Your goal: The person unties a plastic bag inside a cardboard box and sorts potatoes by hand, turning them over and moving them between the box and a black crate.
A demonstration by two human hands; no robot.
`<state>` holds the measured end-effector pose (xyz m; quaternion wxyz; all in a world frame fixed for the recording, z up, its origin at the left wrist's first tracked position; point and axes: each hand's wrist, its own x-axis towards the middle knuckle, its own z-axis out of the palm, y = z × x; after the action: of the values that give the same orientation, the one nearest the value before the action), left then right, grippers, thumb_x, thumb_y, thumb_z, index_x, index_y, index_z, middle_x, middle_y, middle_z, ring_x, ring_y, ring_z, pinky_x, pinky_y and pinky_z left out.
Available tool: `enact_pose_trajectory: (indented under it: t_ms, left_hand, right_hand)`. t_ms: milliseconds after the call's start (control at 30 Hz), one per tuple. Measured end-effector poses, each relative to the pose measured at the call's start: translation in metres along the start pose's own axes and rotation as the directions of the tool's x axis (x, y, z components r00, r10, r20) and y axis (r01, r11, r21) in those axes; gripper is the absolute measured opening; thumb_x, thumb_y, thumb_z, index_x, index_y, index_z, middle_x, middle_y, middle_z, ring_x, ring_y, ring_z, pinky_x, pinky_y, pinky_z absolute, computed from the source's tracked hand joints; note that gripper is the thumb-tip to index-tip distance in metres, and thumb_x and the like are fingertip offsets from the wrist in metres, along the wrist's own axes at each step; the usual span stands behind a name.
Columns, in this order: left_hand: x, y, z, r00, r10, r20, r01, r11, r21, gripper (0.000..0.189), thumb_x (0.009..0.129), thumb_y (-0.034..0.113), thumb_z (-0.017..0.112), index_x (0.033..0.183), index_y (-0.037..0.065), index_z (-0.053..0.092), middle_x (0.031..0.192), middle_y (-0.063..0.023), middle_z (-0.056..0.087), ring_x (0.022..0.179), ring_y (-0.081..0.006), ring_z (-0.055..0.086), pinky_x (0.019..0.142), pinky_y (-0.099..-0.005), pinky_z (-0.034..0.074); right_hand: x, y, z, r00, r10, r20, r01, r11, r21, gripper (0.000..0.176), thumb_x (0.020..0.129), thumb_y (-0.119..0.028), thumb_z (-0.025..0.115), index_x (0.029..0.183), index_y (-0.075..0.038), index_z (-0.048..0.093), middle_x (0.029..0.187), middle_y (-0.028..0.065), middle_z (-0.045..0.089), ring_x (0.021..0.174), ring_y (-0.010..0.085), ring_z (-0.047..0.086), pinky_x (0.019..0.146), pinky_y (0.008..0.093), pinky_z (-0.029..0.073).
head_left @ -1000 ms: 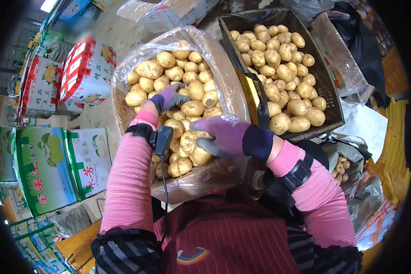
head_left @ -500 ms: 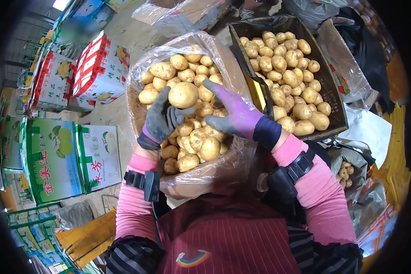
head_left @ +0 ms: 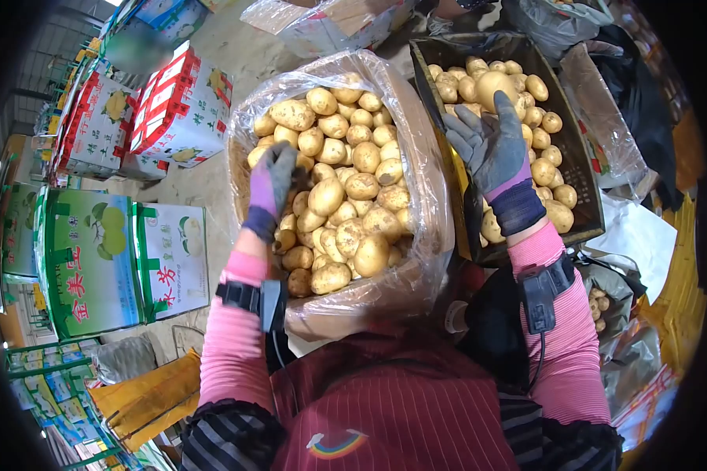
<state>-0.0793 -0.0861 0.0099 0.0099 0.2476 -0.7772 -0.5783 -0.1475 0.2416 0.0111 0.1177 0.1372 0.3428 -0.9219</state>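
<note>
My left hand [head_left: 272,182], in a grey and purple glove, is at the left side of a plastic-lined cardboard box [head_left: 424,259]. Its fingers are pressed together among the potatoes [head_left: 366,157]; whatever they hold, if anything, is hidden. Over the black crate [head_left: 585,208] on the right, my right hand [head_left: 491,149] is turned palm up with fingers stretched apart. A large pale potato [head_left: 492,85] lies just beyond its fingers, seemingly against one fingertip. More potatoes [head_left: 552,155] fill the crate around it.
Printed cartons [head_left: 98,263] stand at the left, with red and white boxes [head_left: 184,106] behind them. Another open carton [head_left: 330,27] is at the top. Grey plastic bags [head_left: 554,23] and a plastic-wrapped cardboard box [head_left: 605,118] sit beyond the crate.
Both hands were together over the box with the large potato between them. My right hand has carried it right to the crate; my left has dropped back to the box's left side.
</note>
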Motion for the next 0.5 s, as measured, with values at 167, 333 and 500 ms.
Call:
enact_pose_trajectory:
  t_ms: [167,333,500]
  left_hand:
    - [0.152,-0.052,-0.001,0.985,0.055,-0.164,-0.017,0.974,0.224,0.098,0.083,0.047,0.076,0.154,-0.001,0.030,0.131,-0.0232,0.058,0.108,-0.0295,0.065,0.084,-0.0395,0.056]
    - [0.145,-0.017,0.062,0.893,0.208,-0.399,0.195,0.620,0.760,0.123,0.071,0.063,0.079,0.157,-0.003,0.021,0.141,-0.0305,0.051,0.127,-0.0416,0.055,0.106,-0.0477,0.044]
    - [0.150,-0.032,0.040,0.907,0.326,-0.267,0.085,0.481,0.873,0.112,0.073,0.052,0.079,0.157,0.002,0.024,0.143,-0.0302,0.050,0.130,-0.0365,0.055,0.111,-0.0437,0.041]
  right_hand:
    - [-0.016,0.026,0.016,0.986,0.073,0.149,-0.015,0.934,-0.358,0.053,0.100,-0.036,0.058,0.138,0.001,0.049,0.121,0.0140,0.062,0.098,0.0218,0.068,0.080,0.0322,0.059]
    - [-0.032,0.028,0.037,0.979,0.126,0.163,-0.042,0.897,-0.440,0.046,0.099,-0.025,0.062,0.135,0.002,0.053,0.110,0.0081,0.065,0.088,0.0142,0.064,0.075,0.0266,0.055]
    - [-0.033,0.027,0.042,0.980,0.135,0.145,-0.035,0.837,-0.545,0.047,0.099,-0.023,0.062,0.136,0.004,0.053,0.106,0.0064,0.065,0.087,0.0102,0.062,0.076,0.0250,0.053]
